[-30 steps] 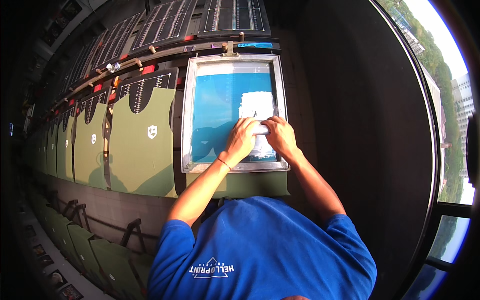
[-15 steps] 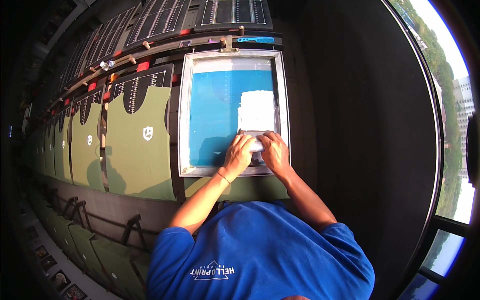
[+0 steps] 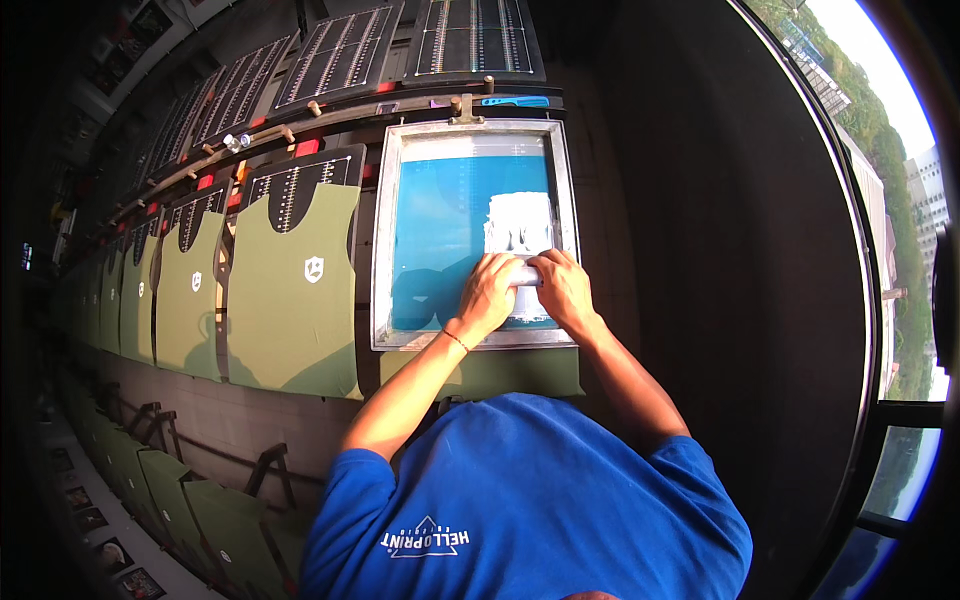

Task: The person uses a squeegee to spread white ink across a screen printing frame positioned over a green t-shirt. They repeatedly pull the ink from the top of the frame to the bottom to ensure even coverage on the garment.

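My left hand (image 3: 488, 290) and my right hand (image 3: 565, 290) are both closed around the grey handle of a squeegee (image 3: 526, 275), one at each end. The squeegee stands on the blue mesh (image 3: 440, 215) of a metal-framed printing screen (image 3: 384, 240), in its right half. Beyond the blade lies a thick white ink patch (image 3: 520, 212) with ridges near the squeegee. More white shows on the mesh on the near side of the blade. Below the screen's near edge, part of a green garment piece (image 3: 500, 372) sticks out. My fingertips and the blade's edge are partly hidden.
Green shirt panels (image 3: 295, 270) with small white emblems lie on dark boards in a row to the left. Behind the screen, a rail carries a blue tool (image 3: 515, 101) and several pegs. More marked boards (image 3: 470, 40) stand beyond; a window is at far right.
Both hands have pushed the squeegee a little away from me across the screen. The ink beyond it now has ridges, and white shows behind the blade. The whole view has shifted slightly.
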Demonstrator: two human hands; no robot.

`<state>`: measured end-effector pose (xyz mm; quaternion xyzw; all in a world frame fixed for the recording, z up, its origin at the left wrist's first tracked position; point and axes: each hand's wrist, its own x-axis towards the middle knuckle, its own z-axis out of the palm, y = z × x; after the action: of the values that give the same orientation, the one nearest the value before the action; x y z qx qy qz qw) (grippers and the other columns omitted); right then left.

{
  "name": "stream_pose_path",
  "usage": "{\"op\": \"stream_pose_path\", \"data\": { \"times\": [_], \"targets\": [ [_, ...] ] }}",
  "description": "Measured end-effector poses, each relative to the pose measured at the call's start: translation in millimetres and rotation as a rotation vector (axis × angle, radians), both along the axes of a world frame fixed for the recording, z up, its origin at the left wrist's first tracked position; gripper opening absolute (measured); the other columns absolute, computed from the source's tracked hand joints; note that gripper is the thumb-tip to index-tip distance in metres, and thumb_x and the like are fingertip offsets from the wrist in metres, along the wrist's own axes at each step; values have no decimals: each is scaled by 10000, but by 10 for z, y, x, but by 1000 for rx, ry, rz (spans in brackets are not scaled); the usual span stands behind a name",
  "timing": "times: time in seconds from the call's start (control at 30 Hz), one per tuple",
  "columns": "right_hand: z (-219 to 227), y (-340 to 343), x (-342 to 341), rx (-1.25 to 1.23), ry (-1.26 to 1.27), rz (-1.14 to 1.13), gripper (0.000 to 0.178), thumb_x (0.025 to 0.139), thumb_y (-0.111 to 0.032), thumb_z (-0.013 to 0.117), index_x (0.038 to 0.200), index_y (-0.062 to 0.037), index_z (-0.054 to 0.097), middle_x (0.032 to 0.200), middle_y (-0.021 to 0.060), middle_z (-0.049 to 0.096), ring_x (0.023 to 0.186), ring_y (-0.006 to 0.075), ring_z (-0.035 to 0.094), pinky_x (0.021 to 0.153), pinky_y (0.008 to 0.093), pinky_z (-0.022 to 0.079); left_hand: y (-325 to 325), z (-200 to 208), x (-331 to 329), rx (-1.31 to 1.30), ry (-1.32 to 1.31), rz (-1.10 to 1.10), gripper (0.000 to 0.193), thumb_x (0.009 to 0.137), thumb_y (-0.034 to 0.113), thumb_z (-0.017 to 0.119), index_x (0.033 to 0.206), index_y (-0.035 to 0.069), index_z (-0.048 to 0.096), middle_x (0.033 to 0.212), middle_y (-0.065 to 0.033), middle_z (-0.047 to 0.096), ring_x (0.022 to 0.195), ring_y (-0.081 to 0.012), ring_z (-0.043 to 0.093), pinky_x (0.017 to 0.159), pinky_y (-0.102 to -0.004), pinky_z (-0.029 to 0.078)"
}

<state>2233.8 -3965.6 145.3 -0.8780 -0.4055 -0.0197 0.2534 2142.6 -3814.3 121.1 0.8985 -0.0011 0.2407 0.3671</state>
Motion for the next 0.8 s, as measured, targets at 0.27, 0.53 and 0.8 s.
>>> {"op": "stream_pose_path", "data": {
  "times": [0.27,0.53,0.8],
  "targets": [
    [-378,-553,-871,-24,59,45,555,674,-8,713,1220,-68,632,1183,113,614,1133,346,554,989,438,475,-463,-381,-867,180,105,-20,462,711,-27,690,1167,14,632,1196,-128,612,1160,-325,562,1013,-442,464],
    [-294,-832,-867,103,182,74,532,756,-89,712,1275,-43,604,1289,149,577,1210,367,526,1039,458,443,-196,-263,-1068,149,227,-2,432,916,285,687,1260,32,622,1294,-165,564,1202,-382,503,1040,-478,420],
    [-1428,-861,-438,786,753,-658,411,1028,-251,511,1308,36,603,1257,202,627,1181,288,598,1037,365,446,1518,-845,-1666,-331,316,823,442,1039,320,512,1294,-35,580,1239,-195,634,1205,-335,580,1042,-426,439]
  ]
}}
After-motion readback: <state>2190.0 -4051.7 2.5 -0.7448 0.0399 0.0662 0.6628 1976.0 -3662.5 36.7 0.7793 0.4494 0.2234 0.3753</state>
